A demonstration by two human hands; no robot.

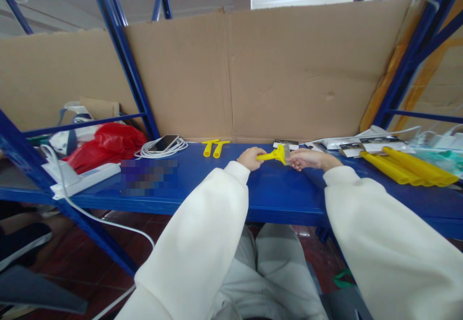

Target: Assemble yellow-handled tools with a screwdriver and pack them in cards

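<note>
A yellow scraper (278, 154) with a wide head is held level above the blue shelf (282, 189). My left hand (250, 159) is closed around its handle end. A flat greyish metal blade (287, 154) sits at the head, and my right hand (304, 158) pinches it; the fingertips partly cover that side. Just behind the head lies a small black-and-white packet (285, 144). Two yellow T-shaped pieces (217, 149) rest on the shelf to the left of my hands.
Several yellow handles (408, 168) lie at right beside black-and-white packets (383, 144). A phone (164, 143) rests on a coiled white cable (144, 152) at left, near a red bag (112, 144) and white power strip (94, 177). Cardboard (289, 74) stands behind; blue posts (126, 59) flank it.
</note>
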